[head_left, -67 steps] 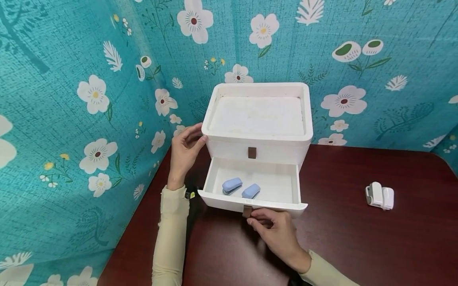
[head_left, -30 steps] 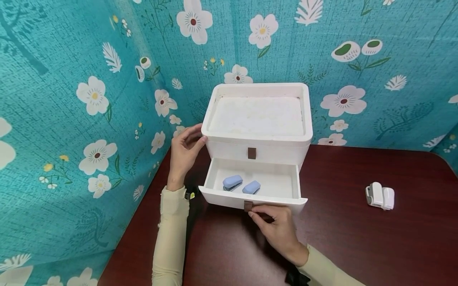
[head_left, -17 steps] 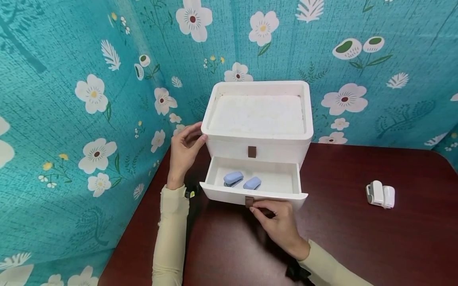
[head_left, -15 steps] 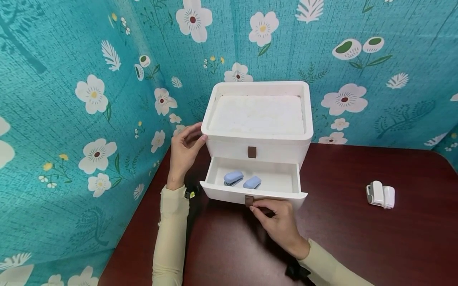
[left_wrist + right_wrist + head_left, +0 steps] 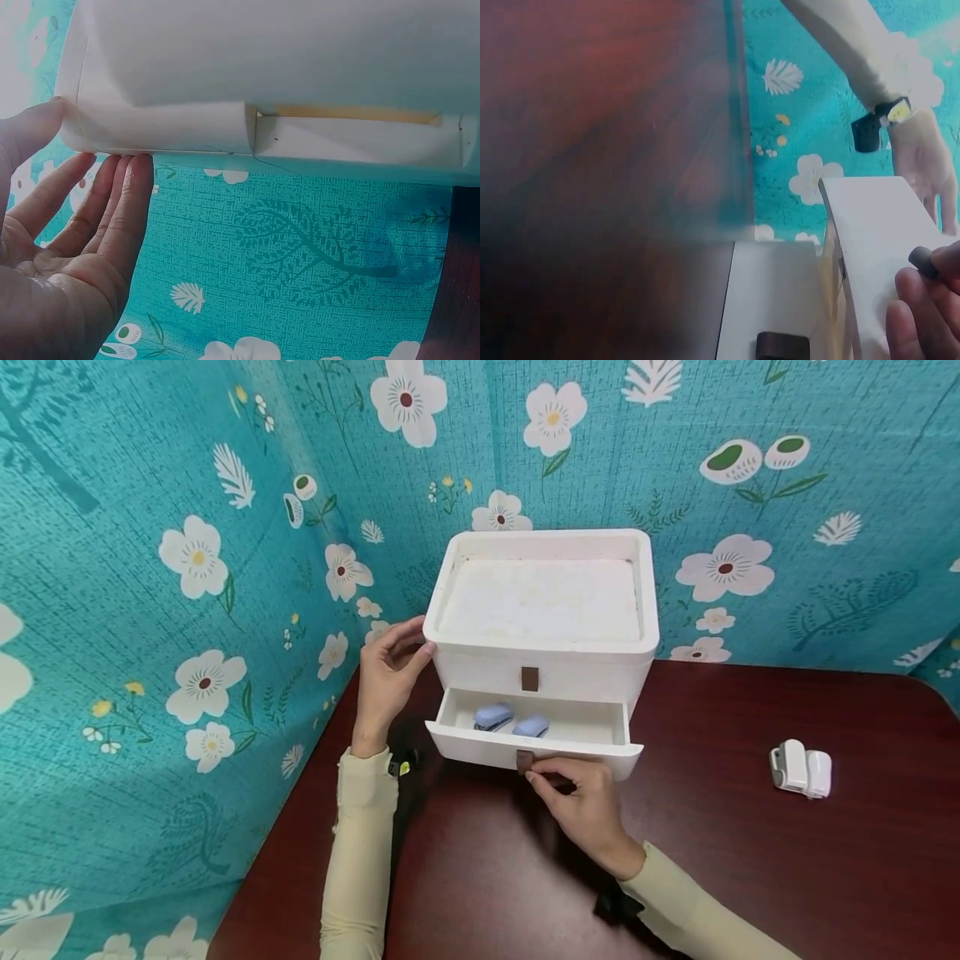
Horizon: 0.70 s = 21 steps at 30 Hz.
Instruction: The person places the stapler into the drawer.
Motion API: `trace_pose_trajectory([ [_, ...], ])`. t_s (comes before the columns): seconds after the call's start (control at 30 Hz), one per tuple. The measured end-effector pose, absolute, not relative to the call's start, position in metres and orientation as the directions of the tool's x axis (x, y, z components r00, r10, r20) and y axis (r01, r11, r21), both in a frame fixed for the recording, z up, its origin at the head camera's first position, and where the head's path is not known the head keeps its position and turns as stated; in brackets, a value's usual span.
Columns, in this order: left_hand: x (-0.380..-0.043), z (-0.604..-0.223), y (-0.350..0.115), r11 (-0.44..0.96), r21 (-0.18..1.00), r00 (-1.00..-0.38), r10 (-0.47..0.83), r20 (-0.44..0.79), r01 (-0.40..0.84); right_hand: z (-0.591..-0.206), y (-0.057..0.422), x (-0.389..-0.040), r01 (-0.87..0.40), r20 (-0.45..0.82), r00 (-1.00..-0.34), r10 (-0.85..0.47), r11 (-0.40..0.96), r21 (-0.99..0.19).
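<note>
A white two-drawer storage box (image 5: 543,672) stands on the table, its lower drawer (image 5: 592,727) pulled partway out. Two small blue staplers (image 5: 493,716) lie inside that drawer, partly hidden by its front panel. With thumb and fingertip, my right hand (image 5: 581,802) pinches the brown pull tab (image 5: 524,761) on the drawer front; the right wrist view shows the tab (image 5: 924,261) between the digits. My left hand (image 5: 386,681) holds the box's left front corner, thumb at the front and fingers along the side, as the left wrist view also shows.
Two small white objects (image 5: 801,768), side by side, lie on the dark red table (image 5: 735,860) to the right. The upper drawer (image 5: 487,670) is closed. A teal flowered cloth (image 5: 300,568) hangs behind and to the left of the box.
The lower drawer has slid inward, away from me, with the staplers in it. My right hand has moved along with its tab. The left hand stays at the box corner.
</note>
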<state>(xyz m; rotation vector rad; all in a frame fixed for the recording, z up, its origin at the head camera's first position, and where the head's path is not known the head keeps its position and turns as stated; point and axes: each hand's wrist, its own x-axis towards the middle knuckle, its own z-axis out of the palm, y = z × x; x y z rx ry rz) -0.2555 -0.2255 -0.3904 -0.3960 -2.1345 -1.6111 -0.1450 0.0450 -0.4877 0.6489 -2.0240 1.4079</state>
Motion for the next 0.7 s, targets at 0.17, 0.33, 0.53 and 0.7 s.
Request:
trace_pose_trajectory([
  [0.17, -0.255, -0.389, -0.225, 0.279, 0.837, -0.867, -0.029, 0.497, 0.471, -0.486, 0.047, -0.155, -0.656, 0.685, -0.727, -0.042, 0.339, -0.675],
  [0.33, -0.255, -0.389, -0.225, 0.274, 0.839, -0.868, -0.028, 0.496, 0.470, -0.487, 0.048, -0.166, -0.629, 0.663, -0.748, -0.028, 0.347, -0.696],
  [0.53, -0.256, -0.389, -0.225, 0.269, 0.836, -0.864, -0.026, 0.503, 0.479, -0.488, 0.051, -0.179, -0.591, 0.627, -0.779, -0.012, 0.347, -0.728],
  [0.7, -0.256, -0.390, -0.226, 0.259, 0.835, -0.861, -0.025, 0.508, 0.485, -0.489, 0.051, -0.187, -0.559, 0.597, -0.802, -0.012, 0.366, -0.744],
])
